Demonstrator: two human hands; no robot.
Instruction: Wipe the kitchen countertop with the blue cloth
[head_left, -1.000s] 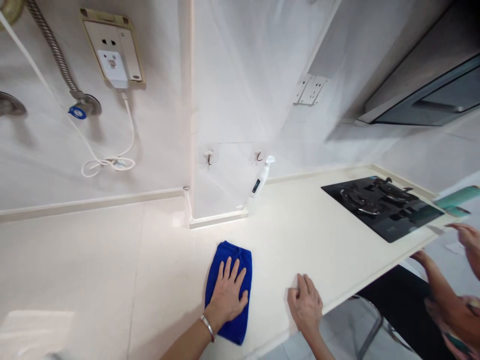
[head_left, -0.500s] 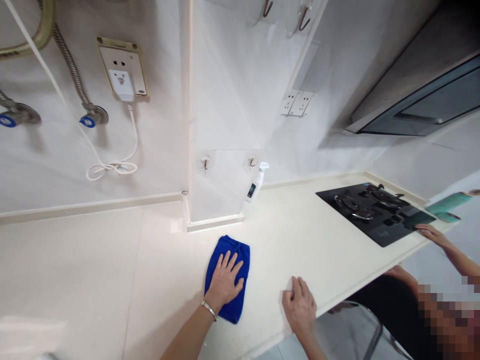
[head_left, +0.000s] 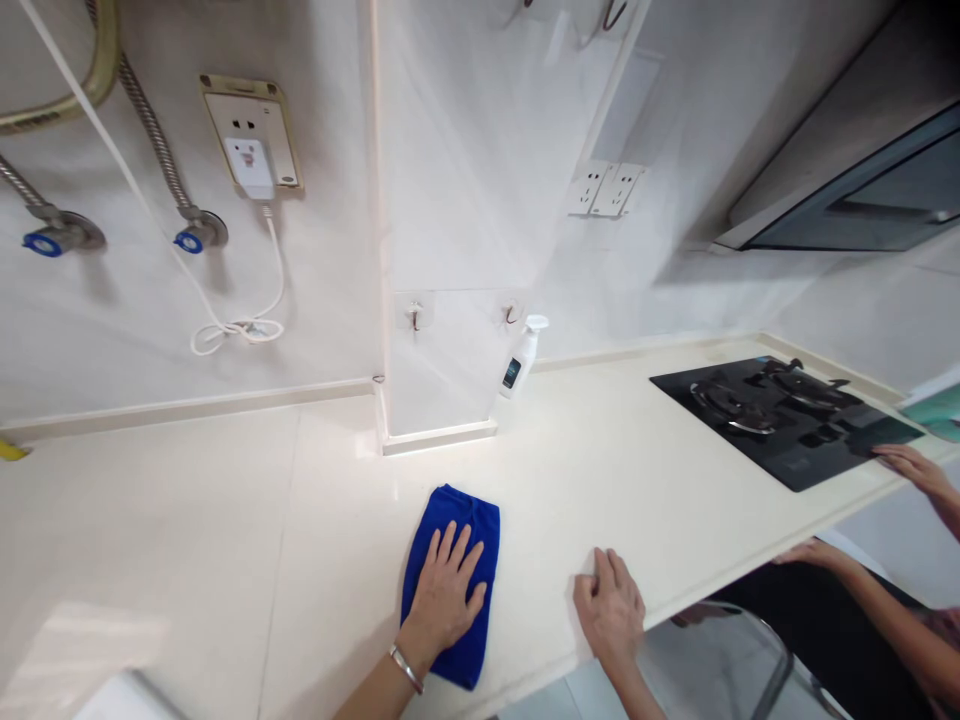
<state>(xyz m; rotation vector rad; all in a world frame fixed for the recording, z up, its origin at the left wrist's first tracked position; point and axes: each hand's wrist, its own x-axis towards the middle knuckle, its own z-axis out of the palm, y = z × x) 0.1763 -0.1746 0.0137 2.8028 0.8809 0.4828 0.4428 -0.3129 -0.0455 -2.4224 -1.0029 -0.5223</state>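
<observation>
My left hand (head_left: 442,597), with a silver bracelet (head_left: 406,668) at the wrist, lies flat on a folded blue cloth (head_left: 471,640). Its fingers are spread, and the cloth rests on the cream countertop (head_left: 341,540). To the right, my right hand (head_left: 611,605) leans on the counter close to its front edge, fingers curled and held together. I see nothing in it. A white spray bottle (head_left: 523,358) stands behind the cloth, against the side of the wall pillar (head_left: 454,385).
A black gas hob (head_left: 787,425) is set into the counter at right, under a range hood (head_left: 847,180). Another person's hand (head_left: 911,465) touches the hob's edge. A metal-framed chair (head_left: 776,670) stands below. A white object (head_left: 127,698) shows at bottom left.
My left hand and the blue cloth have slid slightly toward me, away from the pillar. My right hand stays on the counter near the edge. The view has shifted a little left.
</observation>
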